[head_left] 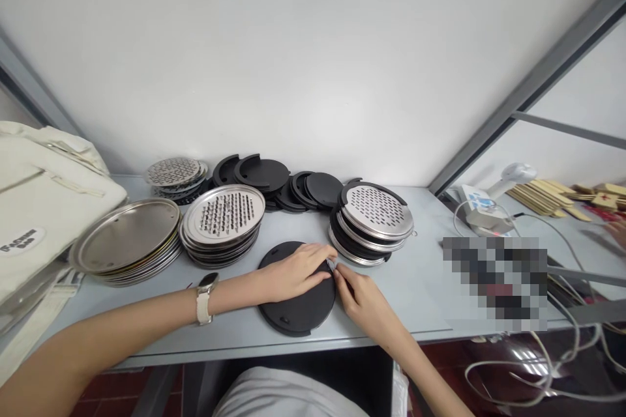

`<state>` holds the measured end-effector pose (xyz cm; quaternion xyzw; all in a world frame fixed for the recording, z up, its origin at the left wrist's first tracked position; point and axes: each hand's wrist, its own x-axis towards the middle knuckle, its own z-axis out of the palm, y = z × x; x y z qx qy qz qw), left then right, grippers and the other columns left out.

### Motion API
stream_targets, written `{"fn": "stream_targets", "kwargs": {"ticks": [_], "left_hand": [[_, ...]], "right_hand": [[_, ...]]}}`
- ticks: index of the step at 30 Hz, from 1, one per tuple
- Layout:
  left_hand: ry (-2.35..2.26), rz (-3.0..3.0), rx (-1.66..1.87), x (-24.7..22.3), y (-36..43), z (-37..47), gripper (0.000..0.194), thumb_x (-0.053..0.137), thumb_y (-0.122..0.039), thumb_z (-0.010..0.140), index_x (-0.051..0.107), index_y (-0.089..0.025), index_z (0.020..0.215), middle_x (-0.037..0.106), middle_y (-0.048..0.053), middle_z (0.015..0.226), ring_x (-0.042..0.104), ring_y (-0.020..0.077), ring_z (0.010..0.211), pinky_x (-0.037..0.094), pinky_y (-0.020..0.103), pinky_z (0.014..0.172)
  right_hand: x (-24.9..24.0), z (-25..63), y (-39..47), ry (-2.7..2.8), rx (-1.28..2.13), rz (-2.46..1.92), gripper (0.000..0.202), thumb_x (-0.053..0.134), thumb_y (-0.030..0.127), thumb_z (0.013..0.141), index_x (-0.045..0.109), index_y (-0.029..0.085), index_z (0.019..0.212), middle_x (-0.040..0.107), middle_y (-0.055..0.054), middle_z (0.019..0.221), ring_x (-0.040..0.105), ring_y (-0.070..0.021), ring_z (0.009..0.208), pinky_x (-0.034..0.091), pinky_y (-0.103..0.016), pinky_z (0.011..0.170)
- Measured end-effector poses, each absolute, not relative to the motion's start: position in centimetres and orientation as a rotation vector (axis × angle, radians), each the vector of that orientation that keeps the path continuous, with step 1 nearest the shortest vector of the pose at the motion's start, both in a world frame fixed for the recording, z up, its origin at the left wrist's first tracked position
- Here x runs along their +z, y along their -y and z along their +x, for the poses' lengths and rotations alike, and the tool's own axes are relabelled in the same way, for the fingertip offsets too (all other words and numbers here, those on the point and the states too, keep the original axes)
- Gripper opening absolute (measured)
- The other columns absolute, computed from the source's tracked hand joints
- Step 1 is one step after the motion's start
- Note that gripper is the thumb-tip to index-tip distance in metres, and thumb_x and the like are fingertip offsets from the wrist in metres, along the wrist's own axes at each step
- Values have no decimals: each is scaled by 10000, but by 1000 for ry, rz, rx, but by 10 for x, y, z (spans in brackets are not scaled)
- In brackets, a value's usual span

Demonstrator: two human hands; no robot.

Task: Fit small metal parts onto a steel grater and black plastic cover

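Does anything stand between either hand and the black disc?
Nothing visible does: the left hand rests on the disc, and the right hand is at its right edge, apparently pinching a small shiny piece. The nearest grater stack stands beyond, out of the way.

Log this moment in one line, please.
Left hand: on round black disc | right hand: at small silvery piece, disc's rim | nearby: round perforated silver metal plate

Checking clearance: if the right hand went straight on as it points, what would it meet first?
Past the small metal piece it pinches, the right hand would probably meet the left hand on the black disc; depth unclear.
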<state>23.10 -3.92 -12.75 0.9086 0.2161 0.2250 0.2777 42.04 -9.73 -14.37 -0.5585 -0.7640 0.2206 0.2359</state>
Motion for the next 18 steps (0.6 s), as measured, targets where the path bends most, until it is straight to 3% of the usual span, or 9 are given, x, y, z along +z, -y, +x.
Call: {"fn": "stream_targets", "kwargs": {"ticks": [9, 14, 18], "left_hand": [[-615, 2457, 597, -131, 40, 228, 366, 456, -189, 958, 386, -216, 1316, 526, 105, 1238, 471, 234, 1205, 408, 418, 1027], [-614, 2510, 618, -137, 37, 229, 255, 417, -197, 981, 516, -195, 1217, 519, 104, 1280, 471, 215, 1224, 375, 391, 1078], [-630, 2520, 606, -136, 36, 229, 274, 412, -197, 984, 473, -180, 1251, 536, 105, 1255, 472, 209, 1223, 376, 382, 1079]], "right_hand": [[-142, 423, 96, 2114, 627, -1520, 259, 305, 258, 973, 439, 234, 752, 575, -17, 653, 542, -193, 563, 352, -286, 553], [-142, 424, 99, 2114, 685, -1492, 258, 303, 272, 982, 442, 231, 768, 574, -10, 681, 515, -181, 581, 336, -271, 549], [-146, 425, 98, 2089, 684, -1494, 262, 302, 285, 986, 435, 232, 766, 555, 4, 671, 495, -172, 582, 336, -261, 565]]}}
